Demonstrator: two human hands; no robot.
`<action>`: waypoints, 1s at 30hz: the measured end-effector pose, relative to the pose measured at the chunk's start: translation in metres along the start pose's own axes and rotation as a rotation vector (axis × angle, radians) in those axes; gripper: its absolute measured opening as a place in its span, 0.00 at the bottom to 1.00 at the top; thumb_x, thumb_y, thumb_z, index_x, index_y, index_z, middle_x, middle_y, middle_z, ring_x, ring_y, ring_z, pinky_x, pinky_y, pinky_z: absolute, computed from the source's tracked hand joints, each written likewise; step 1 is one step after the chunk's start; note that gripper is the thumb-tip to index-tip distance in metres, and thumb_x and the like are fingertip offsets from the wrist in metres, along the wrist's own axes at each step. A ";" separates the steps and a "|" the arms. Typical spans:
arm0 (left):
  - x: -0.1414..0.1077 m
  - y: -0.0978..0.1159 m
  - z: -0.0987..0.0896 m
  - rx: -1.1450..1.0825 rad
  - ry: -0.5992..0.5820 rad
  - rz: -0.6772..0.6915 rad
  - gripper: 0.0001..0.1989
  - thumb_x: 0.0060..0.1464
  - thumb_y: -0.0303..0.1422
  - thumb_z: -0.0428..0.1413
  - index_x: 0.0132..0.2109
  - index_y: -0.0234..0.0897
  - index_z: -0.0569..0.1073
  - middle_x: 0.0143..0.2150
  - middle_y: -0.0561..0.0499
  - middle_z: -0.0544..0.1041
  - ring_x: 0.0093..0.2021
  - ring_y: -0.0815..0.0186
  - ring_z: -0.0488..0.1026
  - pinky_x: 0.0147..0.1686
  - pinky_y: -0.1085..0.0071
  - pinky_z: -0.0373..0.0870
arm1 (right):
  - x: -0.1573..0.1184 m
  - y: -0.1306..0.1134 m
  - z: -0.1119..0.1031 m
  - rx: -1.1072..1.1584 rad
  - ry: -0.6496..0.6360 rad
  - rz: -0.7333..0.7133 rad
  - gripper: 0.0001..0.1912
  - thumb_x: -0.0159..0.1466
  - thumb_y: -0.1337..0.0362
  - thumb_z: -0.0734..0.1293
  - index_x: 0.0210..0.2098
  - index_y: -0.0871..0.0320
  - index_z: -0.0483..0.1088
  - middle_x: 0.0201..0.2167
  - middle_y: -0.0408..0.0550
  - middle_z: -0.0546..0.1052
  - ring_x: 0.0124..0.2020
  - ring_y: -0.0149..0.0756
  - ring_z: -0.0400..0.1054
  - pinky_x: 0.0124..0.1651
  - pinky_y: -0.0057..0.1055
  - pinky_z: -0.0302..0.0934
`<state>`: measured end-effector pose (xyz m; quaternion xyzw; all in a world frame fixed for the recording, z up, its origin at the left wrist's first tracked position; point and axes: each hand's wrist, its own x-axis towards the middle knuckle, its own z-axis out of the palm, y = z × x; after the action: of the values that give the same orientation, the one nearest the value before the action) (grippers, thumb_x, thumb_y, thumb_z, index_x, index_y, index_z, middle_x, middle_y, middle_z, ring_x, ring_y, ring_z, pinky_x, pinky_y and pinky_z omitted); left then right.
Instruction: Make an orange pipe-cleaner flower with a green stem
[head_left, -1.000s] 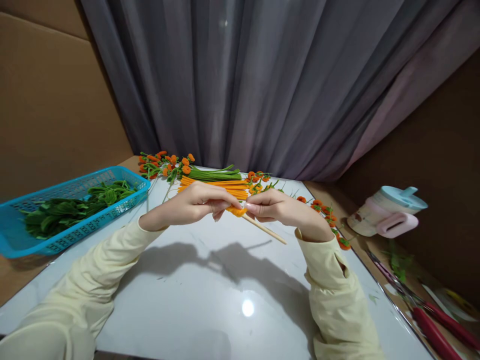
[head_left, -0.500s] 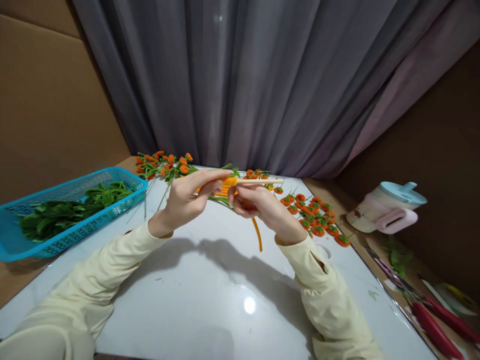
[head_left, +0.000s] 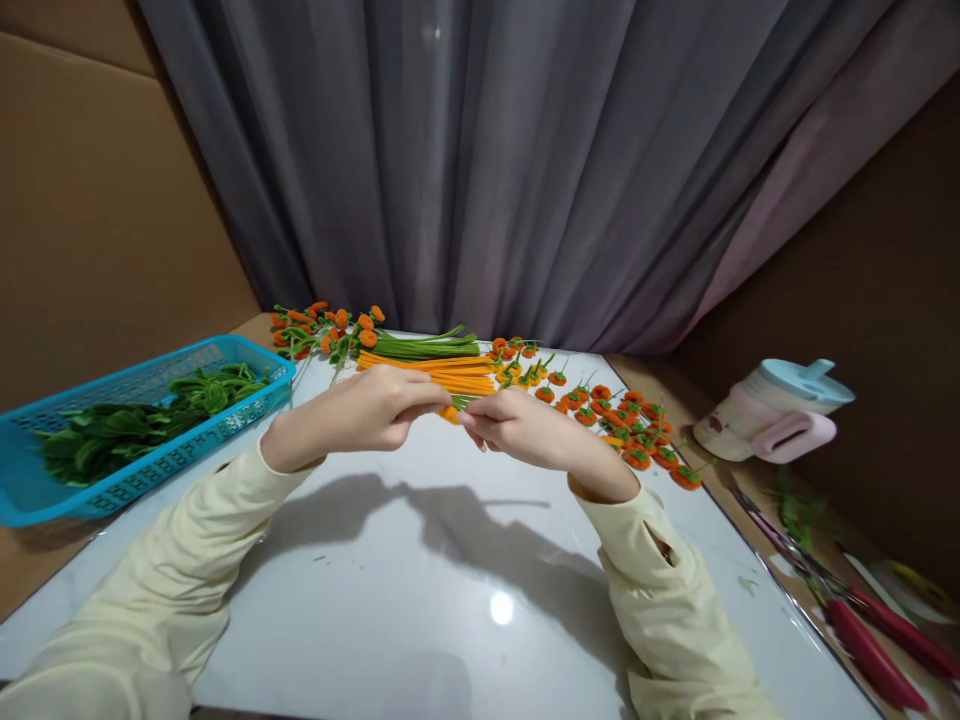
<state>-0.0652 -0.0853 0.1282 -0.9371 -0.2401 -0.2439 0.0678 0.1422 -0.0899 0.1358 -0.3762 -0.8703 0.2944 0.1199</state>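
Above the white table (head_left: 360, 600), my left hand (head_left: 379, 408) pinches a small orange coil (head_left: 450, 413) at its fingertips. My right hand (head_left: 517, 428) meets it from the other side, fingers closed at the same coil; whether it also holds a strand is hidden. Just beyond the hands lie a bundle of orange stems (head_left: 442, 370) and a bundle of green stems (head_left: 427, 346). Small yellow flowers (head_left: 525, 375) and orange-red flowers (head_left: 637, 458) spread out to the right of them.
A blue basket (head_left: 259, 362) of green leaves stands at the left. Orange flowers (head_left: 367, 337) lie at the back left. At the right are a lidded cup (head_left: 750, 405) and red-handled pliers (head_left: 874, 655). A grey curtain (head_left: 450, 170) hangs behind the table.
The pale stick no longer shows between my hands, and the hanging orange strand is out of sight. My hands have lowered slightly, and the stem bundles behind them are more visible.
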 end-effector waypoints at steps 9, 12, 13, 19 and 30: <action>0.006 -0.008 -0.013 -0.863 -0.193 -0.219 0.15 0.59 0.36 0.49 0.36 0.30 0.76 0.21 0.50 0.73 0.22 0.71 0.69 0.22 0.77 0.65 | -0.005 0.007 -0.013 0.281 -0.146 -0.144 0.20 0.66 0.56 0.56 0.21 0.59 0.56 0.17 0.37 0.56 0.19 0.23 0.48 0.24 0.25 0.46; 0.008 -0.010 -0.002 -1.161 -0.046 -0.340 0.13 0.57 0.36 0.52 0.36 0.29 0.75 0.22 0.49 0.72 0.22 0.69 0.69 0.21 0.75 0.67 | -0.002 0.011 -0.011 0.502 -0.056 -0.158 0.19 0.65 0.54 0.58 0.22 0.59 0.57 0.17 0.37 0.56 0.18 0.23 0.48 0.22 0.24 0.44; 0.009 -0.010 0.002 -1.241 0.027 -0.374 0.13 0.57 0.36 0.53 0.36 0.29 0.75 0.22 0.49 0.71 0.22 0.69 0.69 0.21 0.75 0.66 | 0.001 0.012 -0.009 0.582 -0.003 -0.161 0.19 0.64 0.53 0.59 0.23 0.59 0.58 0.17 0.37 0.56 0.18 0.22 0.47 0.21 0.24 0.42; 0.018 -0.002 0.021 -1.077 0.442 -0.527 0.14 0.56 0.38 0.53 0.39 0.30 0.76 0.21 0.52 0.69 0.21 0.72 0.67 0.24 0.75 0.67 | 0.020 0.014 0.013 0.751 0.229 -0.049 0.18 0.65 0.54 0.55 0.25 0.60 0.60 0.11 0.35 0.56 0.13 0.22 0.45 0.17 0.22 0.39; 0.007 -0.003 0.005 -0.160 0.192 -0.213 0.11 0.53 0.27 0.49 0.27 0.33 0.75 0.21 0.50 0.74 0.21 0.71 0.67 0.23 0.76 0.59 | 0.001 0.005 -0.003 0.027 0.123 -0.021 0.16 0.63 0.71 0.56 0.20 0.61 0.62 0.14 0.39 0.62 0.19 0.24 0.55 0.28 0.25 0.50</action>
<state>-0.0589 -0.0787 0.1270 -0.8813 -0.3102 -0.3563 -0.0108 0.1454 -0.0850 0.1349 -0.3829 -0.8610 0.2812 0.1814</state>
